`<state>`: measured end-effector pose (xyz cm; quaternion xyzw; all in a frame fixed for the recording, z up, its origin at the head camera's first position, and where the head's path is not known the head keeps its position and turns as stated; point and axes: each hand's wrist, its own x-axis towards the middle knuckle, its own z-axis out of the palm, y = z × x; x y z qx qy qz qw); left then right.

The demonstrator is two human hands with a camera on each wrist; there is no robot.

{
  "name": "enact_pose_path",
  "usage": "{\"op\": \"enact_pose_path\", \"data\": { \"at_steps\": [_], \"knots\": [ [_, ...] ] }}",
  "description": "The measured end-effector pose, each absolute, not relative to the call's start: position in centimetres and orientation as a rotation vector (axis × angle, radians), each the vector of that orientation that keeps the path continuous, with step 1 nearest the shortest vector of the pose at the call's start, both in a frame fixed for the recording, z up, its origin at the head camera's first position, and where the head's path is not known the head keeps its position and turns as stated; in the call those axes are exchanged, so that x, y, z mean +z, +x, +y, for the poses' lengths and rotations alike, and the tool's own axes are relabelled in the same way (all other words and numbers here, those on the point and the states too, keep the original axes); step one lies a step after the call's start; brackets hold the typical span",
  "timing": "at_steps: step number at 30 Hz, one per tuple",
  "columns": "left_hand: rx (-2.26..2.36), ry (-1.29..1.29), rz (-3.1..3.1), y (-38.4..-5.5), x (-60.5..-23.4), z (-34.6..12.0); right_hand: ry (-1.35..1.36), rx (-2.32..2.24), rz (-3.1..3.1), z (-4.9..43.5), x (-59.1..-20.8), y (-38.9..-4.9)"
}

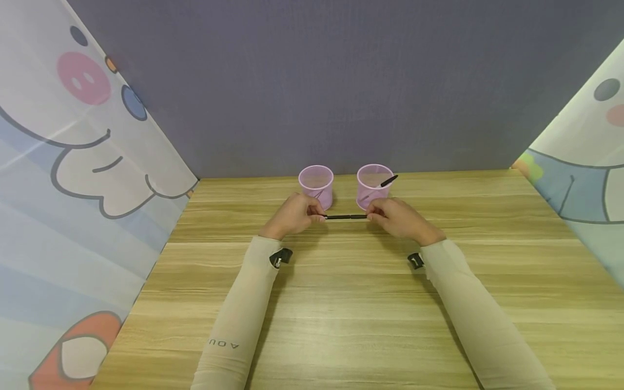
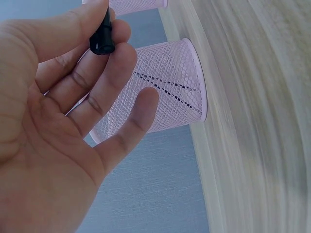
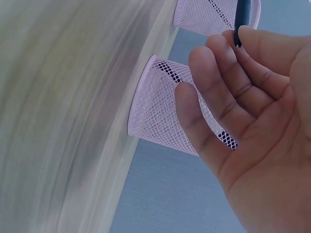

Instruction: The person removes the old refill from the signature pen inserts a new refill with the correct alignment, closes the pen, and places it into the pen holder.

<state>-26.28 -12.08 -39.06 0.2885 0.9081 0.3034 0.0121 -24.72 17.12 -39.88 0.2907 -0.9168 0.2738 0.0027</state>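
A slim black pen (image 1: 346, 217) is stretched level between both hands, in front of two pink mesh cups. My left hand (image 1: 294, 212) pinches one end of it between thumb and fingers, and in the left wrist view the dark end of the pen (image 2: 102, 41) pokes out past the thumb. The other end is pinched by my right hand (image 1: 397, 215), whose lower fingers are spread in the right wrist view. Behind the left hand stands the left cup (image 1: 316, 179), with thin dark sticks inside. Beyond the right hand, the right cup (image 1: 374, 176) holds a black-ended pen (image 1: 388, 181) leaning over its rim.
The wood-grain table (image 1: 336, 303) runs back to a grey-blue partition (image 1: 312, 86) right behind the cups. Curtains with cartoon prints (image 1: 58, 227) hang on the left and right sides. Both forearms in pale sleeves reach across the table.
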Motion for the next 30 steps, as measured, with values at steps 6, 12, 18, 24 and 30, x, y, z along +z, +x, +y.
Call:
{"op": "enact_pose_path", "data": {
  "at_steps": [6,12,18,24,30],
  "knots": [
    [0.935,0.873,2.820,-26.26,-39.04,-12.12,0.903,0.835,-2.870,17.13,-40.06,-24.84],
    [0.929,0.872,2.828,-26.22,-39.04,-12.15,0.894,0.847,-2.877,17.09,-40.07,-24.84],
    [0.928,0.862,2.825,-26.16,-39.00,-12.15,0.890,0.859,-2.883,17.06,-39.92,-24.78],
    [0.931,0.863,2.825,-26.23,-39.08,-12.18,0.900,0.866,-2.871,17.02,-39.82,-24.72],
    [0.933,0.866,2.827,-26.19,-39.03,-12.19,0.897,0.865,-2.869,16.99,-39.84,-24.72]
  ]
}}
